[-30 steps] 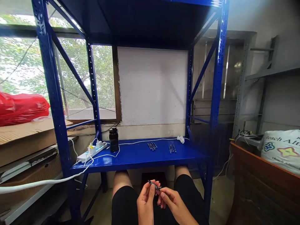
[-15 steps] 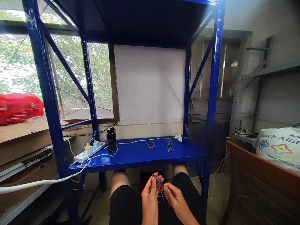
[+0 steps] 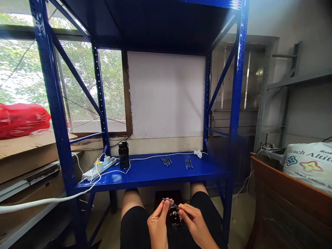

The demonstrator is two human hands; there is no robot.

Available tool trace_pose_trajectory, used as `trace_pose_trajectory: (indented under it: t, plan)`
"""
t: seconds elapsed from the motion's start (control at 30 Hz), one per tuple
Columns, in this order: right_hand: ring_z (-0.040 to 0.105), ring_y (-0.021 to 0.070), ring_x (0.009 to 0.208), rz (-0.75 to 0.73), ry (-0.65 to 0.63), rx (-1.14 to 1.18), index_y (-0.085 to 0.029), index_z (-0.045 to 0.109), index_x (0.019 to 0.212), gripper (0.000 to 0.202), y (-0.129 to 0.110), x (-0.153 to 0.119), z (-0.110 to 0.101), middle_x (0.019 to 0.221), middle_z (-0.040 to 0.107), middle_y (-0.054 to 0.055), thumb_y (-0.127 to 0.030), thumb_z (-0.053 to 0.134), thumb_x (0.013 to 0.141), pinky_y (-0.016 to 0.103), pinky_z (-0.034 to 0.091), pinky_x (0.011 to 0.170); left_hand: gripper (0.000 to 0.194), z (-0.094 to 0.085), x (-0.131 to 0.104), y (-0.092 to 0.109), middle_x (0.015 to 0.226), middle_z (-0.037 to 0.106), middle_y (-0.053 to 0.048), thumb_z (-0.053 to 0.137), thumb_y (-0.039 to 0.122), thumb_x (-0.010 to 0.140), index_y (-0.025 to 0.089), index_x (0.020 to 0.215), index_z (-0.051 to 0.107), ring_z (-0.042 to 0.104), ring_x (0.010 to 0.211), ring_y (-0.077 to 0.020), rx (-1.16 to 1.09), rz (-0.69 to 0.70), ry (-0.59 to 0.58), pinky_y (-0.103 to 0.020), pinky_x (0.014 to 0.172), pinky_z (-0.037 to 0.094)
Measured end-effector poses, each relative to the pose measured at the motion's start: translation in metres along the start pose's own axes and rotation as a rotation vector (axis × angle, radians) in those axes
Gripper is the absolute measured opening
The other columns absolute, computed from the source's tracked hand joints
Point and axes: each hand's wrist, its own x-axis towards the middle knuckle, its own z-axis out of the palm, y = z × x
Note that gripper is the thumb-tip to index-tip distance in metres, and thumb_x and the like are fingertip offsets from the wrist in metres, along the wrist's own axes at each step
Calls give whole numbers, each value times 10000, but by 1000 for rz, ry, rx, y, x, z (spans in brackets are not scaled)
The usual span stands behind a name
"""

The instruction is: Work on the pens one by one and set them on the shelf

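The fingers of the left hand (image 3: 158, 223) are pinching a dark pen (image 3: 173, 204) by its barrel, with almost no gap beyond the pen's thickness; the right hand (image 3: 194, 218) is gripping the lower end just as tightly, the double hold apparently steadying it above the lap; beneath, something dark with small pale bits is sitting, too unclear to identify; beyond, a left row of pens (image 3: 166, 161) and a right row of pens (image 3: 188, 164) are lying on the blue desk (image 3: 145, 173), the gap seemingly keeping them distinct; a black bottle (image 3: 123, 155) is standing near a power strip (image 3: 89, 174), probably out of the way.
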Motion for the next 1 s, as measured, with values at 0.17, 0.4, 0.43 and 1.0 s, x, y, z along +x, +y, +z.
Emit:
trace_pose_trajectory:
  t: [0.17, 0.4, 0.43, 1.0]
  plan:
    - [644, 216, 780, 18, 49, -6, -224, 753, 915, 356, 5, 1, 1, 830, 673, 45, -496, 587, 1074, 299, 476, 726, 558, 3, -2, 6, 1078, 843, -149, 1012, 515, 636, 159, 1029, 836, 795, 1069, -338, 9, 21, -17, -380, 907, 656]
    - [699, 243, 914, 93, 74, 55, -228, 731, 1075, 311, 12, 0, 1, 1015, 745, 69, -520, 627, 1049, 316, 532, 825, 614, 9, -6, 9, 1267, 795, -172, 938, 558, 745, 174, 1206, 807, 722, 1250, -353, 43, 41, -171, -373, 1008, 606]
    - [695, 239, 913, 100, 77, 57, -227, 716, 1071, 309, 13, -1, 1, 1011, 739, 64, -523, 628, 1048, 312, 530, 820, 583, 7, -5, 7, 1229, 808, -169, 935, 550, 751, 168, 1174, 815, 733, 1228, -349, 63, 49, -165, -371, 1009, 604]
    - [660, 217, 822, 19, 39, -66, -204, 708, 978, 466, 10, 1, 2, 901, 719, 57, -567, 447, 1111, 297, 534, 778, 530, 5, -3, 7, 1087, 825, -151, 968, 552, 683, 163, 1012, 825, 778, 1059, -327, 110, 87, -97, -331, 843, 634]
